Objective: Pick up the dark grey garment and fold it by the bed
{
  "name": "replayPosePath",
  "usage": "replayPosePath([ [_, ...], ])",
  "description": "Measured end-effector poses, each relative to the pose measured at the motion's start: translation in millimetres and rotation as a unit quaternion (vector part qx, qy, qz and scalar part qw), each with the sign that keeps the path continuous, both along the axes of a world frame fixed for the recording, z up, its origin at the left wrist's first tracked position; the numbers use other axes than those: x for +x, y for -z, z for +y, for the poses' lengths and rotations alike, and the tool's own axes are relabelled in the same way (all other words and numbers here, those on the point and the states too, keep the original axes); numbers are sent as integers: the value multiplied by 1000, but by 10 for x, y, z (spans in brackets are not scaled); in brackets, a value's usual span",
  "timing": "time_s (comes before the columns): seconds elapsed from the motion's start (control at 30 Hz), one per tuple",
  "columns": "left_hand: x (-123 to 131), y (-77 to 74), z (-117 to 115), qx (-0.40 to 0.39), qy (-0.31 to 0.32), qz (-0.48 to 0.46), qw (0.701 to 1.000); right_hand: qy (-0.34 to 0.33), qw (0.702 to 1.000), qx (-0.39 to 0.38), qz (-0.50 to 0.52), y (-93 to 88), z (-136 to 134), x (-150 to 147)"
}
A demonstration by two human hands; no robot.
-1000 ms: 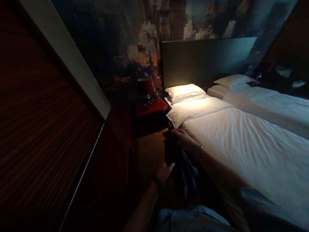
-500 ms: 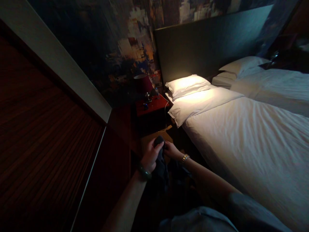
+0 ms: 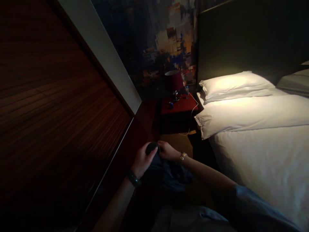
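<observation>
Cloth (image 3: 176,175), dark, hangs below our left grip (image 3: 142,161) and right grip (image 3: 168,151), both clamped on its top end, left of the bed (image 3: 263,158).

between the fingers (image 3: 163,148) bunches a dark, soft-looking matt cloth (image 3: 173,174), while nearer than them, at the wrists, sit a smooth, glossy green bracelet (image 3: 134,178) on the left and a shiny metal watch band (image 3: 183,156) on the right. beyond the fingers are a nightstand (image 3: 183,104) of polished-looking reddish wood, a lamp base (image 3: 176,96) of gleaming metal and a matt, fabric-like lampshade (image 3: 174,82); to their right lies smooth, faintly creased white cloth bedding (image 3: 263,154), and to their left a ridged wood panel (image 3: 74,106) with a low sheen.
</observation>
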State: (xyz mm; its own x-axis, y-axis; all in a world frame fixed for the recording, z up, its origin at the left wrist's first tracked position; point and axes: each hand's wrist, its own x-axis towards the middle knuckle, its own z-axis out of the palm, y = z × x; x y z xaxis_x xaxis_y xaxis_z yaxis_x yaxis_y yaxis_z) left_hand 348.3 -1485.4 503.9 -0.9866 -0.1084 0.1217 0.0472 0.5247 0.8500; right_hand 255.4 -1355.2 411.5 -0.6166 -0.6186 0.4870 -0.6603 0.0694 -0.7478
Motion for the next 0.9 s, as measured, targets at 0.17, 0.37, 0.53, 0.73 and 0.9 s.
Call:
replayPosePath([
  [0.17,-197,-20,-194,-23,-48,30,998,-22,998,-55,-8,-337,-80,-43],
  [0.37,-618,-58,-475,-80,0,86,993,99,986,131,32,-227,-333,-608],
  [0.53,-987,452,-1489,-293,-52,-12,955,232,916,327,-14,109,-226,-1368],
  [0.73,-995,1458,-2744,-245,-218,-202,923,319,872,369,-45,153,124,-1764],
  [0.9,-1373,1557,-2892,-41,-269,-161,949,335,907,249,-58,-211,-32,-1939],
])
